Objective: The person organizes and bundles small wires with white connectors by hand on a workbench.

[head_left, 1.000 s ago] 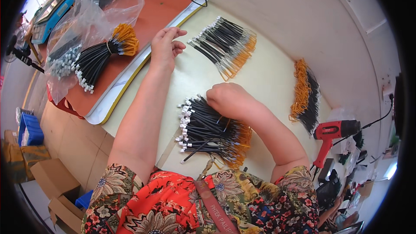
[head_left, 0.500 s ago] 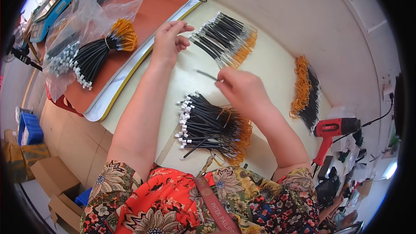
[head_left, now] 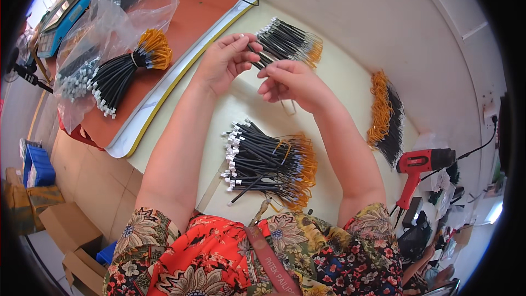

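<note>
Both hands meet over the pale tabletop, fingers pinched round a thin black-sleeved wire lead (head_left: 262,59) that runs between them. My left hand (head_left: 226,61) grips its upper part and my right hand (head_left: 289,81) the lower part. A pale wire loop (head_left: 287,108) hangs below my right hand. Just behind the hands lies a row of black-sleeved leads (head_left: 287,41) with white connectors and orange wire ends, partly hidden by the fingers. Nearer to me sits a large heap of similar leads (head_left: 263,159), white connectors to the left and orange ends to the right.
At the right lies another stack of leads (head_left: 388,115), beside a red heat gun (head_left: 419,165). On the reddish table at left are a tied bundle of leads (head_left: 121,77), a clear plastic bag (head_left: 90,38) and a blue scale (head_left: 63,22). Cardboard boxes (head_left: 71,225) stand at lower left.
My right hand has moved up with the lead to my left hand. My left hand has shifted slightly right, and its fingers have closed on the lead.
</note>
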Available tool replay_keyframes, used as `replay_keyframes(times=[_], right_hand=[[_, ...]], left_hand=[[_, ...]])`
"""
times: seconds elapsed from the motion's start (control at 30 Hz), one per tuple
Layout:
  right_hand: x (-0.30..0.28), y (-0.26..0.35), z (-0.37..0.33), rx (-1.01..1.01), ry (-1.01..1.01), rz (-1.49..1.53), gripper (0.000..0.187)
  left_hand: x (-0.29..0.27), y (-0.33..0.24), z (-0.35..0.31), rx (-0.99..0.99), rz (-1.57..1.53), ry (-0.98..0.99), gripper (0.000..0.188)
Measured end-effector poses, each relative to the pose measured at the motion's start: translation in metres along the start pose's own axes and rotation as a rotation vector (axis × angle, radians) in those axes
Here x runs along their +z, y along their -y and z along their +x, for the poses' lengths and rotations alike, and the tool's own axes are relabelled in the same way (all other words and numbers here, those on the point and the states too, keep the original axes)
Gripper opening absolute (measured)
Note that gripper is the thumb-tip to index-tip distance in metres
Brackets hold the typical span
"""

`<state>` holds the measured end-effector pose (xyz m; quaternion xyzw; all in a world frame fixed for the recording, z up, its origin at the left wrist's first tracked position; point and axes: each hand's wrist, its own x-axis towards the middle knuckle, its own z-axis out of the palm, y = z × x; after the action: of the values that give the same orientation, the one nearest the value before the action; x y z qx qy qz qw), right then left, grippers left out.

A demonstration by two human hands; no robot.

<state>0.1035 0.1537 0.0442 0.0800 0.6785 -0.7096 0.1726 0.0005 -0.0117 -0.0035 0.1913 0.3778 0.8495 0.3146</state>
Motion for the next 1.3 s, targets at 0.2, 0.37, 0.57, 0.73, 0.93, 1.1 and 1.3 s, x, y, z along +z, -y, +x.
replay_keyframes(times=[0.2,0.37,0.57,0.73,0.93,1.1,1.3], right_hand=[[-0.003,-0.006,-0.004,0.048,0.178,0.096,0.024],[0.001,-0.006,-0.005,0.001,0.107,-0.120,0.023],[0.004,0.001,-0.004,0.038,0.080,0.049,0.029],[-0.001,-0.004,0.011,-0.051,0.034,0.011,0.023],[0.000,-0.006,0.012,-0.102,-0.032,-0.079,0.016],[-0.002,-0.010,0.013,-0.130,-0.068,-0.158,0.016],[-0.002,-0.007,0.015,-0.066,-0.159,-0.313,0.020]], left_hand=[[-0.003,-0.004,-0.001,0.038,-0.028,-0.007,0.022],[-0.002,-0.003,0.000,0.033,-0.029,-0.014,0.021],[-0.004,-0.003,-0.001,0.031,-0.014,0.040,0.023],[-0.001,-0.003,-0.003,0.004,-0.005,0.044,0.021],[-0.005,-0.004,-0.001,0.020,-0.014,-0.019,0.021],[-0.009,0.000,0.002,0.035,-0.016,-0.068,0.020],[-0.013,0.000,0.003,0.064,-0.010,-0.141,0.018]])
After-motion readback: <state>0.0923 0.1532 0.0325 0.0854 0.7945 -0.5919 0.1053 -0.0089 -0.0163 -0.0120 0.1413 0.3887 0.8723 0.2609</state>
